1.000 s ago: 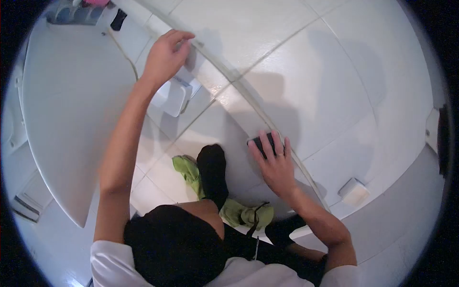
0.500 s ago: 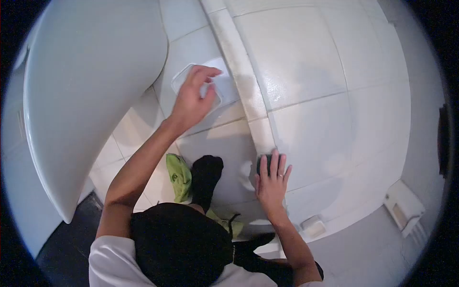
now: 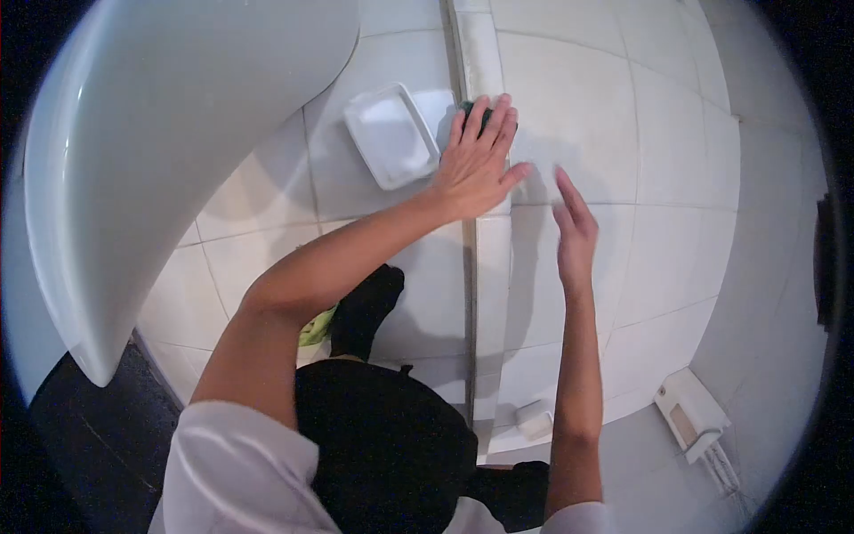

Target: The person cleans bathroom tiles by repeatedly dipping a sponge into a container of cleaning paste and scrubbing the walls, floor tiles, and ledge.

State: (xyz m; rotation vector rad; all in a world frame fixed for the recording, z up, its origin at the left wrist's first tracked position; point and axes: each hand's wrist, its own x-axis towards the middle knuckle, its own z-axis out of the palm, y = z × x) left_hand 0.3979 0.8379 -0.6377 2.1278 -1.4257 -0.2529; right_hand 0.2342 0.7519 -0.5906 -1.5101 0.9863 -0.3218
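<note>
My left hand lies over a dark green scouring pad, pressing it with outstretched fingers on the pale tiled ledge. Most of the pad is hidden beneath the fingers. Just to the right, my right hand is raised over the light tiles, holding nothing, its thumb and fingers apart and slightly blurred. A shallow white plastic tray rests on the floor, left of my left hand.
A large white curved basin or tub fills the left side. Below my arm lies a lime-green cloth or slipper by my black-socked foot. A white wall holder and a small white block are at lower right.
The scouring pad has gone from under my right hand to under my left, farther up the ledge. My right hand has lifted off and moved up and right. The view has shifted.
</note>
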